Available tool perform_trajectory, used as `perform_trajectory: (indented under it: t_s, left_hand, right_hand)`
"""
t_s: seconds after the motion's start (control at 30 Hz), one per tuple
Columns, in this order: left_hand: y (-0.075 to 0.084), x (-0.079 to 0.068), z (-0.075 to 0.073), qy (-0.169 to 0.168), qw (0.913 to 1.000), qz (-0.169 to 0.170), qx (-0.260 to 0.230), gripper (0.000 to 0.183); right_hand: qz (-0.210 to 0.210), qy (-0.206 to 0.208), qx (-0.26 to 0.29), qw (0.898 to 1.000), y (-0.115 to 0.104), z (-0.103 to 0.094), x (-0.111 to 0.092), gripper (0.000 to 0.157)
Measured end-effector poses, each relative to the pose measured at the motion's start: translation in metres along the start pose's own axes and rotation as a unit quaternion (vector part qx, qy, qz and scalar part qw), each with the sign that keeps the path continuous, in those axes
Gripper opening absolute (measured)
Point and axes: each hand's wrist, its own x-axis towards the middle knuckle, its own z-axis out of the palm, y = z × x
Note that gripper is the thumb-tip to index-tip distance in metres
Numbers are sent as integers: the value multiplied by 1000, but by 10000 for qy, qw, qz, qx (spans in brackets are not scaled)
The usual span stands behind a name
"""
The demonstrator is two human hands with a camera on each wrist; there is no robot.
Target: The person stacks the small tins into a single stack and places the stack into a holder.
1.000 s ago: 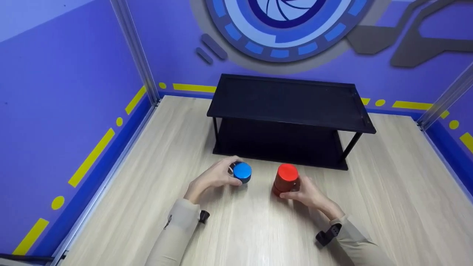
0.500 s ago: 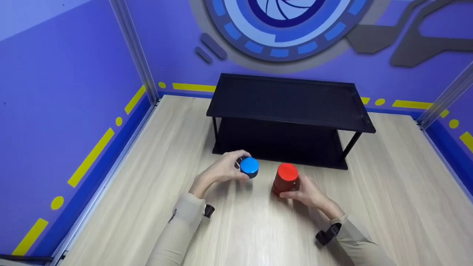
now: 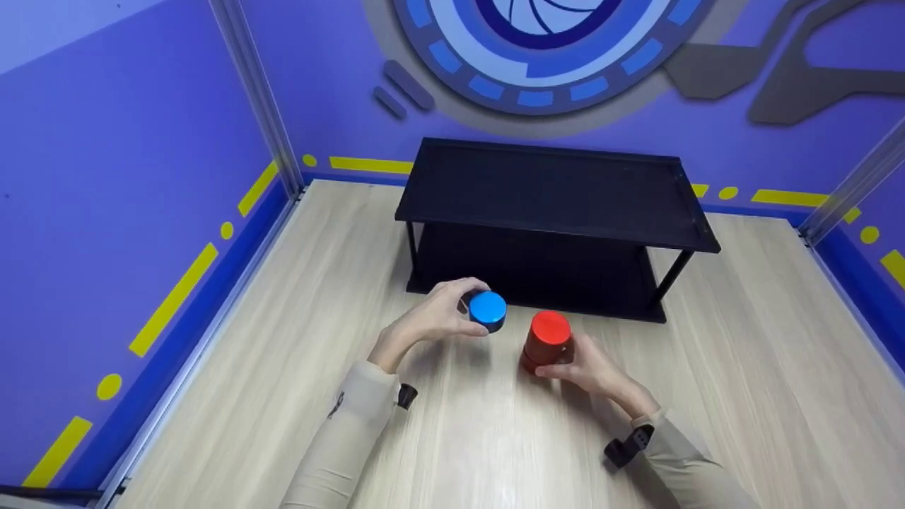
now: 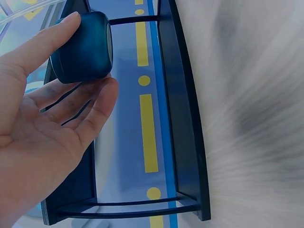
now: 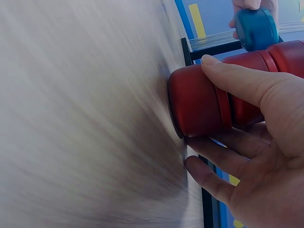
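My left hand [image 3: 442, 311] pinches a small blue round tin [image 3: 488, 307] between thumb and fingers, and it hangs above the table with a shadow below. In the left wrist view the blue tin [image 4: 85, 47] has a smooth body, with the thumb on one side and fingertips on the other. To its right, two red round tins stand stacked upright, the flat top one [image 3: 551, 327] showing a bright lid. My right hand [image 3: 590, 367] grips the lower red tin [image 5: 197, 99], thumb across its side. That tin's base is right at the tabletop in the right wrist view.
Behind the hands stands a black two-tier shelf [image 3: 558, 187] on thin posts, its lower board [image 3: 537, 272] close beyond the tins. Blue-purple panels [image 3: 141, 212] wall in the wooden table [image 3: 332, 247] at the left, back and right.
My left hand has lifted the blue tin and carried it right and slightly away from me, closer to the red stack. The right hand and red tins stay in place.
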Motion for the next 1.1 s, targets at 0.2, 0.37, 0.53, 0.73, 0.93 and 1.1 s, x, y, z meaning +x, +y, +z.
perform_trajectory:
  t_s: [0.2, 0.37, 0.53, 0.73, 0.93, 1.1]
  left_hand:
    - [6, 4, 1, -40, 10000, 57, -9, 56]
    - [11, 8, 2, 24, 9998, 173, -13, 57]
    - [16, 12, 4, 137, 9992, 308, 198, 56]
    - [23, 16, 6, 210, 9985, 417, 268, 56]
    - [27, 20, 7, 222, 9983, 525, 115, 56]
    - [31, 23, 10, 227, 9979, 596, 81, 56]
  right_hand:
    - [-137, -59, 57, 9999, -17, -2, -4, 56]
    - [-162, -23, 79, 9998, 4, 1, 1, 59]
    - [-150, -14, 150, 9998, 5, 0, 1, 62]
    - [-181, -14, 137, 9997, 2, 0, 1, 62]
    - [-195, -36, 160, 9997, 3, 0, 1, 61]
    - [-159, -11, 59, 9999, 5, 0, 2, 65]
